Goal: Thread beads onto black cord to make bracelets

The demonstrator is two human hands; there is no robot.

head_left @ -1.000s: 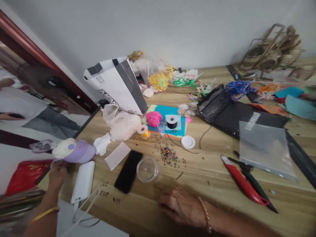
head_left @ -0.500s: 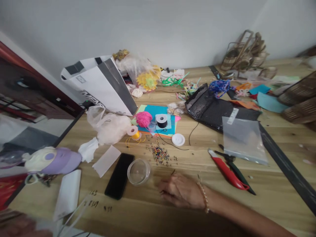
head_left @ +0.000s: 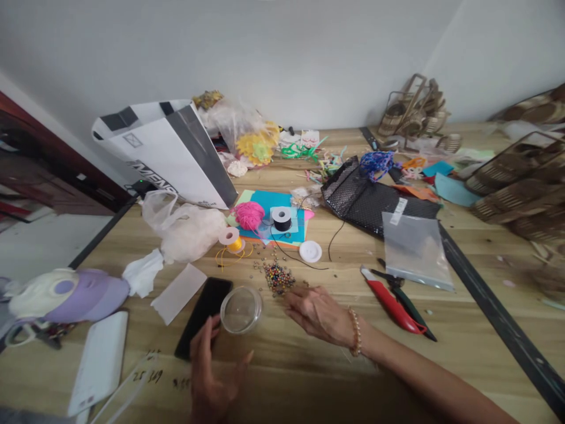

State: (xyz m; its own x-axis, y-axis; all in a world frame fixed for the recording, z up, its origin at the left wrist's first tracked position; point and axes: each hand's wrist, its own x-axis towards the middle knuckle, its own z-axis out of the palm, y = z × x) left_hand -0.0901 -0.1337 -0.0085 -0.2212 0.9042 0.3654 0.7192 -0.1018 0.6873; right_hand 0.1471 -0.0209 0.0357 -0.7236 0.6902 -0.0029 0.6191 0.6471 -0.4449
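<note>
My left hand [head_left: 216,371] is open, thumb and fingers apart, just below a round clear plastic container [head_left: 241,310]. Its fingertips overlap the lower end of a black phone [head_left: 205,315]. My right hand [head_left: 318,315], with a beaded bracelet [head_left: 355,331] on the wrist, rests low over the table at the lower right edge of a pile of small multicoloured beads [head_left: 278,277]. Its fingers are bent and pressed together; whatever they pinch is hidden. Behind the beads stand a spool of black cord [head_left: 281,219], a spool of yellow cord [head_left: 232,240] and a white round lid [head_left: 310,251].
Red-handled pruning shears [head_left: 395,303] and a clear zip bag [head_left: 417,250] lie to the right. A pink yarn ball [head_left: 249,216], white paper bag [head_left: 172,153] and black bubble mailer [head_left: 375,203] are farther back. A power bank [head_left: 100,359] lies at left.
My left hand has come in from the lower left corner to beside the phone and container. My right hand has moved closer to the bead pile. The view has shifted slightly.
</note>
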